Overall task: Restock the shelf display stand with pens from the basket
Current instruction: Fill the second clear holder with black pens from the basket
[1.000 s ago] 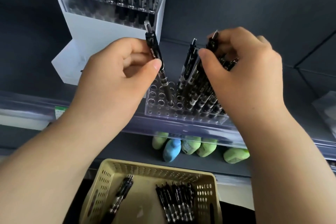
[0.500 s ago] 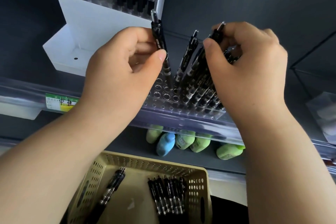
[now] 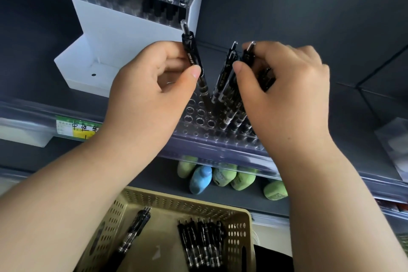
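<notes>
Screening stand (image 3: pixel 199 118) and pens (image 3: pixel 225 81): hands (image 3: pixel 150 97) (image 3: pixel 287 95)

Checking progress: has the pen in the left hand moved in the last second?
No, not noticeably: the pen stays tip-down at the same holes of the clear stand.

Behind the fingers (image 3: pixel 170 51) of the left hand (image 3: pixel 150 95) I see a dark grey back panel (image 3: pixel 287 6), matte and evenly lit. Up and left of those fingers a white display box (image 3: pixel 123 35) stands on the dark shelf (image 3: pixel 353 121). Below them a clear plastic price rail (image 3: pixel 26 112) edges that shelf and catches a pale sheen. A green-and-yellow price label (image 3: pixel 75 129) sits in it, down to the left. Right of the fingers (image 3: pixel 276 48) of the right hand (image 3: pixel 287 95), dark panel seams (image 3: pixel 379 68) meet at a corner. Further right lies a blurred translucent packet (image 3: pixel 395 141). Well below both sets of fingers, a lower shelf (image 3: pixel 165 176) carries small rounded green packs (image 3: pixel 223 175) and a blue one (image 3: pixel 202 180).
</notes>
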Available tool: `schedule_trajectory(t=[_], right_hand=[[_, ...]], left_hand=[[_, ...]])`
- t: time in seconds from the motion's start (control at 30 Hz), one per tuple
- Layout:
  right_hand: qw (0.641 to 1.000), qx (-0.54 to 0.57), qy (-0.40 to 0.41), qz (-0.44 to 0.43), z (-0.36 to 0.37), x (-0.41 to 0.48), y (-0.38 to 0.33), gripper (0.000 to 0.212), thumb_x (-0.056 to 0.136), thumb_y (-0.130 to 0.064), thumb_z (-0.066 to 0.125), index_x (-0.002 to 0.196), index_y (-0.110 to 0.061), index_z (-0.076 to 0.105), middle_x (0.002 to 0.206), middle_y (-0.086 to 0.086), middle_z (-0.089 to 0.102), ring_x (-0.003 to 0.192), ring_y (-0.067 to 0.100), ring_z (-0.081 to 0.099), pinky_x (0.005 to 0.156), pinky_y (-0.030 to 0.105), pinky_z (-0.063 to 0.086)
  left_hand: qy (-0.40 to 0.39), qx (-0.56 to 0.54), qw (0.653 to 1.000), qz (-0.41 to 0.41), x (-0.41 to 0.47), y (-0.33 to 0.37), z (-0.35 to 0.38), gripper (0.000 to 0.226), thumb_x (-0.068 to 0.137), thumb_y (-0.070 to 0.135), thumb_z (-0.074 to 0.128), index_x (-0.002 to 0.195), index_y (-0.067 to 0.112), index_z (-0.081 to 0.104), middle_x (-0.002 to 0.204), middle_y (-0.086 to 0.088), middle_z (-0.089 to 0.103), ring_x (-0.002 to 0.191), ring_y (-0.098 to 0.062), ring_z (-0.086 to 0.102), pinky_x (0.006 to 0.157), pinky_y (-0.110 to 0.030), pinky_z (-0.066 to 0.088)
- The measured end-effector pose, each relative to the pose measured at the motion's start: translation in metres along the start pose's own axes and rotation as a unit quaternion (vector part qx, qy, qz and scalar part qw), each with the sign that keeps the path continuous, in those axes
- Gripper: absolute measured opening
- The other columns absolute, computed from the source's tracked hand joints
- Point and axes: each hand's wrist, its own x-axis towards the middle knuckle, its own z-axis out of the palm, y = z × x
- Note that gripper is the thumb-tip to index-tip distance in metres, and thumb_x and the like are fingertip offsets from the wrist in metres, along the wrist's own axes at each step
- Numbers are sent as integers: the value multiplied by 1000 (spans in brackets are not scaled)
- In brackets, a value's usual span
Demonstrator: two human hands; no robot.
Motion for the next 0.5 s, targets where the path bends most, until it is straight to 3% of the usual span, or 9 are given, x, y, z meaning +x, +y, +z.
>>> schedule_trajectory(t=[0.3,0.5], right_hand=[[998,-52,33,-8,13,-1,2,24,75,-40,67,85,-19,74,98,2,61,92,32,52,73,32,31],[996,-84,25,-15,13,0,4,23,75,-42,66,85,-23,75,114,0,60,102,32,52,76,31,23]], left_hand=[[-18,23,999,30,5,1,6,15,87,22,63,98,32,60,90,20,67,83,8,62,71,-1,42],[-33,25,998,45,5,0,6,16,87,20,63,101,28,62,92,16,68,84,5,63,74,-2,43]])
